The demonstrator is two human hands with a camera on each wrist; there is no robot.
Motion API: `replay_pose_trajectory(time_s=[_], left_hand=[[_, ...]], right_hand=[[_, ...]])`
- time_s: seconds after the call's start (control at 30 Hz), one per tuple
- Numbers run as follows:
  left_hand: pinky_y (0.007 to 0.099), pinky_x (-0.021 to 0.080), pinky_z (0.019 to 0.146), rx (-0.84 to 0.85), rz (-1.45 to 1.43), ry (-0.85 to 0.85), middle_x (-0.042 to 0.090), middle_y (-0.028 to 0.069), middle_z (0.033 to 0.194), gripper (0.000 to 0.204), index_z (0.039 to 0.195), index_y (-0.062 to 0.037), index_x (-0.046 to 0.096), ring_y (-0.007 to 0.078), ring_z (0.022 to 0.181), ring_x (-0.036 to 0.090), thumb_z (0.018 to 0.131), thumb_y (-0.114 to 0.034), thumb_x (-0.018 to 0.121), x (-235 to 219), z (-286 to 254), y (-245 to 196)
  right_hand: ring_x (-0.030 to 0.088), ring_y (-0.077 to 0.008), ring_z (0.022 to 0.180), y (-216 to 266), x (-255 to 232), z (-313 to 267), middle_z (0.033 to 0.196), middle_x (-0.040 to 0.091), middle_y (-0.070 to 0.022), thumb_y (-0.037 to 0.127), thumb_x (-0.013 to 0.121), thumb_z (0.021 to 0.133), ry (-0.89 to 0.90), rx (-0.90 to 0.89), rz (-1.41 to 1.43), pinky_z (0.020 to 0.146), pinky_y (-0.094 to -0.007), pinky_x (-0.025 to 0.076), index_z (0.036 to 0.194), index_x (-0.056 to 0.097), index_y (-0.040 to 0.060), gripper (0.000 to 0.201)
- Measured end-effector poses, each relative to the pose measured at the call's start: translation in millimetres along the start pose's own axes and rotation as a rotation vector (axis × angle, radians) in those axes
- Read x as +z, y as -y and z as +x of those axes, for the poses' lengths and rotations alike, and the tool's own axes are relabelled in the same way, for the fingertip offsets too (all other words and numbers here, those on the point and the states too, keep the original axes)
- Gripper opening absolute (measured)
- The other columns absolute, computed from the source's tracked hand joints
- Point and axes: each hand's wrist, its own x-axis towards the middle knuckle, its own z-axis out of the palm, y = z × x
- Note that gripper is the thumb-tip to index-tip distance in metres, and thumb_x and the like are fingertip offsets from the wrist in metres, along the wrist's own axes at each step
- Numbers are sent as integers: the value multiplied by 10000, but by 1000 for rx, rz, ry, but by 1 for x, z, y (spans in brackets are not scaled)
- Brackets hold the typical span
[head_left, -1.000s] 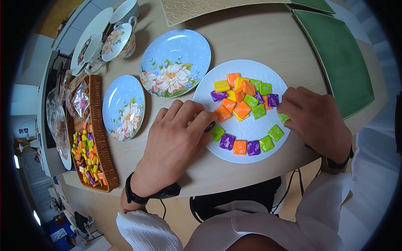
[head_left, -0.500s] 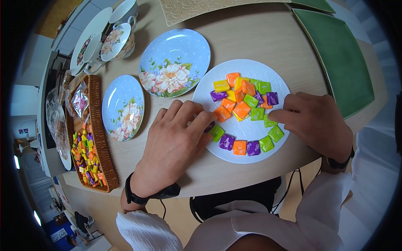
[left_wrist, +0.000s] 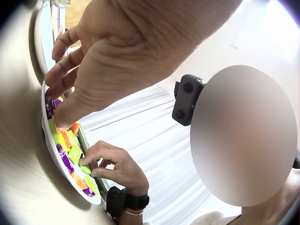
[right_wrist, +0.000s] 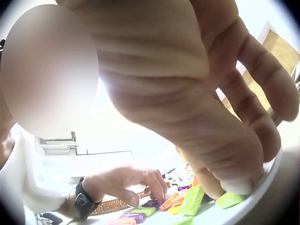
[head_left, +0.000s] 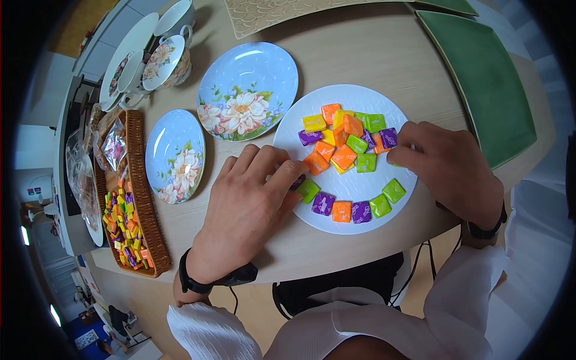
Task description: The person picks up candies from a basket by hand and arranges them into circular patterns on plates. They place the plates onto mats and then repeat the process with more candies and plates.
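Note:
My left hand (head_left: 243, 210) reaches over the left rim of a white plate (head_left: 354, 187), its thumb and index finger pinching a small purple wrapped candy (head_left: 298, 182). At the plate's right side, my right hand (head_left: 447, 168) holds a green candy (right_wrist: 229, 200) between thumb and fingertip, low over the plate. That candy is hidden under the fingers in the head view. A loose heap of orange, yellow, green and purple candies (head_left: 344, 157) covers the upper middle of the plate. Along the lower rim, green, purple and orange candies (head_left: 341, 211) form a curved row.
Two blue floral plates (head_left: 249, 90) lie left of the white plate. Farther left, a wicker basket (head_left: 155, 231) holds many small candies and bagged items. Floral teacups (head_left: 165, 60) stand at the back left. A green rectangular plate (head_left: 492, 84) and a beige patterned tray (head_left: 288, 12) lie beyond.
My right hand first slid the green candy leftward at the right end of the curved row, then drew back up and right; the candy there is now out of sight. The left hand stayed put.

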Motion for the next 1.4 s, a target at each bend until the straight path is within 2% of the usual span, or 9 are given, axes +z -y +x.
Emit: replay_pose_trajectory(time_s=[0.53,0.63,0.73,0.83,1.03,1.13,1.23,1.33,1.4], left_hand=[[390,451,804,8,16,10,587,64,1012,391,1048,-117,629,274,950,559,677,-57,733,0,-1,1],[393,455,811,7,16,9,586,64,1010,391,1046,-116,630,276,949,561,673,-50,730,0,0,0],[363,426,753,63,60,-7,569,31,1001,426,1105,-131,607,223,922,542,699,-108,733,3,-1,5],[401,464,816,10,8,-5,586,65,1006,395,1042,-114,631,278,945,562,667,-35,725,1,0,1],[402,467,820,9,-6,-7,586,67,1004,405,1046,-115,631,283,945,561,662,-25,723,1,1,1],[403,467,818,11,-13,-8,585,68,1003,404,1046,-112,631,284,944,561,662,-24,724,1,1,1],[403,469,813,11,-12,-4,585,68,1001,401,1047,-112,631,284,942,561,666,-27,723,1,1,1],[401,471,807,13,-10,-16,585,65,995,380,1036,-111,634,281,933,561,675,-22,714,1,1,0],[400,471,805,22,-16,-17,585,62,990,356,1019,-108,638,280,928,561,682,-18,705,2,1,1]], right_hand=[[630,-160,744,-2,-3,-6,860,616,1,59,723,613,39,-47,3,551,-295,511,808,651,109,214],[625,-183,800,-3,-5,-6,898,582,-26,75,632,738,90,-74,49,560,-328,490,855,596,83,123],[627,-176,801,-3,-6,-6,904,584,-24,78,635,737,109,-83,20,558,-323,494,855,598,84,124],[628,-171,807,0,-7,-6,908,585,-26,75,640,734,122,-100,2,555,-318,499,854,597,82,127],[628,-173,815,0,-8,-6,910,584,-34,66,645,729,117,-107,4,557,-314,502,860,593,77,142],[632,-157,789,2,-6,-6,868,607,-1,71,740,615,97,-58,-18,561,-297,517,839,648,112,245],[632,-174,812,-2,-8,-8,914,604,-27,78,662,729,63,-105,18,563,-309,502,897,613,79,175],[631,-176,806,-5,-11,-7,936,618,-18,86,666,736,-28,-44,89,569,-305,503,943,635,84,209],[640,-192,769,-5,-9,-4,944,631,-31,44,704,664,-72,-10,93,577,-300,524,909,668,99,253]])
